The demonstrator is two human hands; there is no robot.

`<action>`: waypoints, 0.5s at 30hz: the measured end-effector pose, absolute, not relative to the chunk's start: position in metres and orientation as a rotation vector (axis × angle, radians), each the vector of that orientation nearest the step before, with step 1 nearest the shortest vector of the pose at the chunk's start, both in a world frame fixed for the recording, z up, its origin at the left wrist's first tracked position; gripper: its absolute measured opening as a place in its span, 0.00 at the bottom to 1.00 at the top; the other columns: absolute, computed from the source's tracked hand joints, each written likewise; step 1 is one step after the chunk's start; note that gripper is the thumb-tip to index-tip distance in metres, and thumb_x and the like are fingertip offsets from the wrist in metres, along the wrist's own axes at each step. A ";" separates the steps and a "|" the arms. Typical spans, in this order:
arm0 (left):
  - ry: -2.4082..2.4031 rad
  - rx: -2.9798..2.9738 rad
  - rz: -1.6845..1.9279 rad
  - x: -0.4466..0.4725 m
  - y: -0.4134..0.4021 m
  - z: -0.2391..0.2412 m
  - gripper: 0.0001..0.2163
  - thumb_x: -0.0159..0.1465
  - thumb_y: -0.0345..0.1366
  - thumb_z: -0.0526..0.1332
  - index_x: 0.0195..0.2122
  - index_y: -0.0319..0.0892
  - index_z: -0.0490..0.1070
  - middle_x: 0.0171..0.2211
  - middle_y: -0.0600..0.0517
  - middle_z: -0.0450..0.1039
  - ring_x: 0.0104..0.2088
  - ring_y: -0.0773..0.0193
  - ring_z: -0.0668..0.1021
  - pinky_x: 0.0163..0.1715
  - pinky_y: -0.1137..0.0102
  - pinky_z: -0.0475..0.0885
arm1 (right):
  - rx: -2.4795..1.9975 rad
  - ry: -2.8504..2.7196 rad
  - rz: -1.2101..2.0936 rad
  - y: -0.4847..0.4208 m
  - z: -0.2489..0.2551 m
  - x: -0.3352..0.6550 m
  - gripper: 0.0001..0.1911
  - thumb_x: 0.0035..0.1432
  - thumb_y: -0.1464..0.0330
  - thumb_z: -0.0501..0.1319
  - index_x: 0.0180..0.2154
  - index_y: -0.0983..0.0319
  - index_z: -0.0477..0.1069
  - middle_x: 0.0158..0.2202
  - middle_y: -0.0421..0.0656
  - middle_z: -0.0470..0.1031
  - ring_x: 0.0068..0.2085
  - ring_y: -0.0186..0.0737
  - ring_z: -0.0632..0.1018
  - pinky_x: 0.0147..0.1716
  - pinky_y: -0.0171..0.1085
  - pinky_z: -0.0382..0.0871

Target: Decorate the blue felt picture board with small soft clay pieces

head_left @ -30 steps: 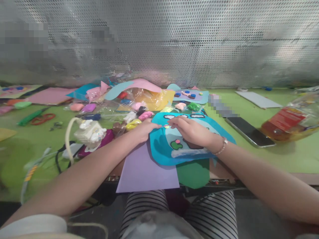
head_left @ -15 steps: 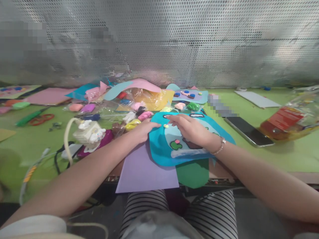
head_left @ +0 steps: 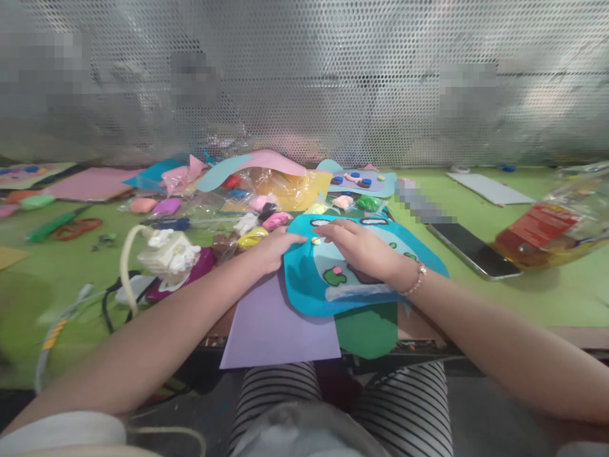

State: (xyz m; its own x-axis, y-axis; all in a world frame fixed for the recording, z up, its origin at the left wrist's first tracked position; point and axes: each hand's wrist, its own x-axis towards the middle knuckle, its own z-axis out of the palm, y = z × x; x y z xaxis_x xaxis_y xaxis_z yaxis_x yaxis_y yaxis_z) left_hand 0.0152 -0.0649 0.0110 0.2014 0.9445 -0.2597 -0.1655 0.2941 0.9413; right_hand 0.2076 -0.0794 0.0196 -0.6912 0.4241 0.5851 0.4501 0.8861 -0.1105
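A blue paper picture with modelling-clay shapes lies at the table's front edge. On it are a green cactus with a pink top, a white strip and dark-outlined white clouds. My left hand grips the picture's left edge, thumb on top and the other fingers mostly hidden. Over the picture's upper part my right hand is bent, fingers close together. Its fingertips are at a small pale-yellow clay piece; whatever is pinched in them is too small to make out.
Lilac paper and green paper stick out under the picture, past the table edge. Bagged clay lumps lie behind my left hand. A glue gun-like white device is left; a phone and bottle are right.
My right fingertips have dipped slightly towards the yellow clay piece. My left hand keeps its place on the picture's edge.
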 end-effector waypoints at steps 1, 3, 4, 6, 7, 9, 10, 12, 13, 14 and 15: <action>1.048 0.945 0.964 0.015 -0.065 0.011 0.08 0.48 0.23 0.63 0.29 0.38 0.74 0.27 0.49 0.77 0.25 0.63 0.77 0.29 0.69 0.71 | -0.629 -2.428 -0.057 -0.080 0.020 0.207 0.21 0.59 0.81 0.45 0.52 0.64 0.62 0.47 0.52 0.69 0.48 0.42 0.72 0.43 0.44 0.73; 1.027 0.949 0.968 0.015 -0.065 0.011 0.07 0.48 0.23 0.63 0.28 0.38 0.75 0.26 0.49 0.78 0.25 0.63 0.77 0.29 0.69 0.71 | -0.631 -2.434 -0.074 -0.079 0.020 0.207 0.21 0.59 0.81 0.45 0.51 0.64 0.63 0.47 0.52 0.69 0.49 0.42 0.72 0.43 0.45 0.72; 1.024 0.949 0.970 0.015 -0.065 0.010 0.07 0.48 0.23 0.63 0.28 0.38 0.75 0.26 0.49 0.78 0.26 0.64 0.77 0.29 0.69 0.71 | -0.630 -2.436 -0.088 -0.079 0.020 0.207 0.21 0.59 0.81 0.45 0.51 0.64 0.63 0.47 0.52 0.69 0.49 0.43 0.72 0.43 0.45 0.72; 1.029 0.949 0.971 0.015 -0.065 0.010 0.07 0.48 0.23 0.63 0.28 0.38 0.75 0.27 0.49 0.78 0.26 0.63 0.77 0.30 0.69 0.71 | -0.631 -2.443 -0.113 -0.079 0.019 0.206 0.21 0.59 0.81 0.45 0.52 0.63 0.63 0.46 0.51 0.70 0.50 0.43 0.71 0.44 0.45 0.72; 1.036 0.949 0.970 0.015 -0.065 0.010 0.07 0.48 0.23 0.63 0.29 0.38 0.75 0.27 0.49 0.78 0.26 0.63 0.77 0.31 0.69 0.71 | -0.630 -2.447 -0.121 -0.079 0.019 0.206 0.21 0.59 0.81 0.45 0.52 0.63 0.63 0.46 0.51 0.70 0.50 0.43 0.71 0.44 0.45 0.71; 1.048 0.949 0.971 0.015 -0.065 0.009 0.08 0.48 0.24 0.64 0.29 0.38 0.75 0.28 0.49 0.78 0.26 0.63 0.77 0.31 0.68 0.71 | -0.631 -2.453 -0.134 -0.079 0.019 0.206 0.21 0.59 0.81 0.46 0.52 0.63 0.63 0.47 0.51 0.69 0.51 0.43 0.70 0.45 0.45 0.71; 1.052 0.948 0.974 0.015 -0.065 0.009 0.08 0.48 0.23 0.64 0.29 0.38 0.75 0.28 0.49 0.78 0.26 0.63 0.77 0.31 0.68 0.71 | -0.633 -2.456 -0.142 -0.079 0.019 0.206 0.21 0.59 0.81 0.46 0.52 0.63 0.62 0.47 0.51 0.69 0.51 0.43 0.70 0.45 0.45 0.71; 1.061 0.947 0.975 0.016 -0.065 0.010 0.08 0.48 0.23 0.63 0.29 0.38 0.75 0.27 0.49 0.77 0.26 0.63 0.77 0.31 0.68 0.71 | -0.645 -2.455 -0.148 -0.078 0.019 0.206 0.21 0.59 0.81 0.46 0.52 0.63 0.62 0.47 0.51 0.69 0.50 0.43 0.71 0.44 0.45 0.71; 1.068 0.948 0.973 0.016 -0.065 0.010 0.08 0.48 0.22 0.63 0.29 0.38 0.74 0.27 0.49 0.77 0.26 0.63 0.77 0.31 0.68 0.71 | -0.650 -2.448 -0.145 -0.078 0.019 0.206 0.21 0.59 0.81 0.46 0.51 0.64 0.62 0.47 0.51 0.69 0.50 0.42 0.71 0.44 0.44 0.72; 1.080 0.949 0.969 0.016 -0.065 0.011 0.08 0.48 0.22 0.63 0.30 0.38 0.74 0.27 0.49 0.77 0.26 0.64 0.77 0.31 0.69 0.71 | -0.653 -2.438 -0.139 -0.078 0.019 0.205 0.21 0.59 0.82 0.46 0.51 0.64 0.62 0.47 0.51 0.69 0.49 0.42 0.71 0.43 0.43 0.72; 1.094 0.952 0.965 0.016 -0.065 0.011 0.09 0.48 0.22 0.63 0.30 0.38 0.74 0.27 0.49 0.77 0.26 0.64 0.77 0.30 0.68 0.71 | -0.653 -2.425 -0.131 -0.078 0.018 0.205 0.20 0.59 0.82 0.46 0.51 0.65 0.62 0.47 0.51 0.69 0.48 0.41 0.72 0.43 0.42 0.72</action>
